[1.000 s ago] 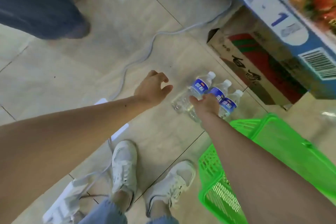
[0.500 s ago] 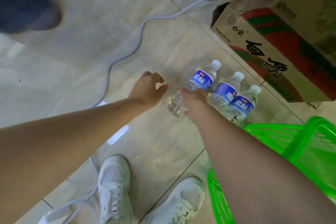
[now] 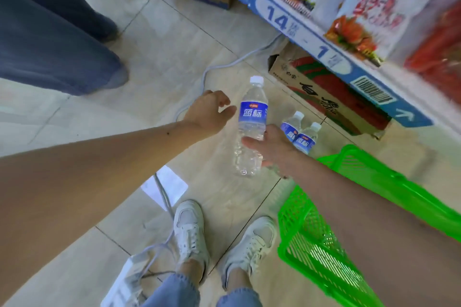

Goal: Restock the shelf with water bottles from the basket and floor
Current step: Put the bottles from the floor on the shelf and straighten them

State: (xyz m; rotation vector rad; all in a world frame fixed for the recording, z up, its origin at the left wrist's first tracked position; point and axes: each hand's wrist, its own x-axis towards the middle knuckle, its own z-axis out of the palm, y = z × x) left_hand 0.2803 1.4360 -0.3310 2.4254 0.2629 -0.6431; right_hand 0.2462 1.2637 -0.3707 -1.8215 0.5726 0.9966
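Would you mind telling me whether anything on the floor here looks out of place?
Yes: a loose cable snakes across the tiles beside the feet, a likely trip hazard. Two water bottles stand on the floor by a cardboard box.

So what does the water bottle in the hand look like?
The held water bottle is clear ribbed plastic with a white cap and a blue label with white characters. It looks full and stands roughly upright, lifted above the floor. The right hand grips its lower half; the open left hand reaches toward it, not clearly touching.
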